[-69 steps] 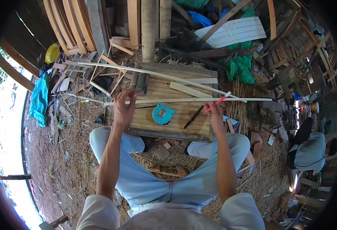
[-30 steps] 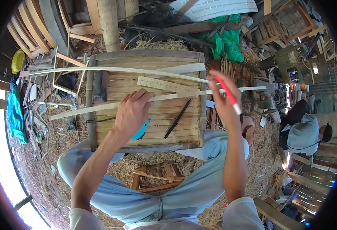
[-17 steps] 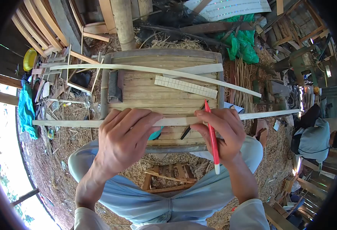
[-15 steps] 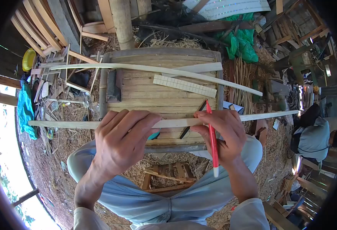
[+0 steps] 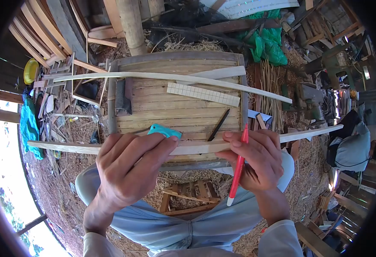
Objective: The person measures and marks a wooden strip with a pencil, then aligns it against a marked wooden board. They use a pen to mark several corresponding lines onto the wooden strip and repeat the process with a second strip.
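A long pale wooden strip [image 5: 196, 147] runs crosswise in front of me, held in both hands above the near side of a slatted table. My left hand [image 5: 132, 165] is closed over it left of the middle, knuckles up. With my right hand [image 5: 256, 160] I pinch the strip further right, and a red pen [image 5: 238, 171] rests slanted in the same fingers, its pale end pointing down. Just beyond my left fingertips sits a turquoise tape measure [image 5: 164, 129], partly hidden by the hand. A black pen-like stick [image 5: 219, 124] lies between the hands on the slats.
On the slatted table [image 5: 153, 103] lie a second long strip [image 5: 175, 77], a gridded pale board [image 5: 203, 94] and a dark ridged block [image 5: 123, 96]. Green plastic [image 5: 269, 43] and thin sticks [image 5: 269, 83] are beyond. A person [image 5: 353, 145] sits at the far right.
Both hands and the strip have come slightly nearer to me. The red pen has tilted the other way. More of the turquoise tape measure shows now.
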A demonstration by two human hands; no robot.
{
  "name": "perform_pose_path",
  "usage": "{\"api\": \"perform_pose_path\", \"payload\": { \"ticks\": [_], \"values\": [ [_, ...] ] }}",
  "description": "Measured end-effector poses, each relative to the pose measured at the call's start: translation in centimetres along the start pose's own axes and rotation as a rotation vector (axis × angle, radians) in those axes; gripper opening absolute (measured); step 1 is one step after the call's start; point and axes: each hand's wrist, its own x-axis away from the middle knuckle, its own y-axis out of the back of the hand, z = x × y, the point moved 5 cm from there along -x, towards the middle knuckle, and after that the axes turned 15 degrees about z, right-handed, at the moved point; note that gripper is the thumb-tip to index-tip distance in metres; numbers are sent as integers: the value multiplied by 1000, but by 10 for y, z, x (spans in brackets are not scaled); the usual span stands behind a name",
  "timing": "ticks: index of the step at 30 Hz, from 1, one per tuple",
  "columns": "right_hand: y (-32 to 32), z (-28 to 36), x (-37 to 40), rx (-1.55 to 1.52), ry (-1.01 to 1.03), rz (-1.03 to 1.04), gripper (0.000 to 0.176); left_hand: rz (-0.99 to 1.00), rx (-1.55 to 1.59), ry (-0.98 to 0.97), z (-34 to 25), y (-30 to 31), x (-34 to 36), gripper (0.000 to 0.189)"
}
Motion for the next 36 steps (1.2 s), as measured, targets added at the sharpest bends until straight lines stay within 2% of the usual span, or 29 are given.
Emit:
{"api": "perform_pose_path", "payload": {
  "ticks": [5,14,17,19,22,25,31,36],
  "values": [
    [0,0,-1,7,0,31,46,-25,-45,-56,1,1,-1,33],
    [-1,-1,0,14,45,42,45,53,-53,-2,-4,6,-2,31],
    [-1,0,0,15,45,46,44,77,-60,7,-3,6,-1,38],
    [-2,1,0,14,42,46,44,209,-134,-8,-6,5,-1,46],
    [-2,2,0,12,42,42,42,259,-141,-19,-8,2,0,55],
    [-3,3,1,21,45,53,39,307,-157,-30,-9,2,2,55],
    [-5,5,2,30,63,56,38,211,-57,-83,-4,1,3,50],
    [-3,6,2,63,72,44,37,237,-90,-48,-8,0,1,52]
  ]
}}
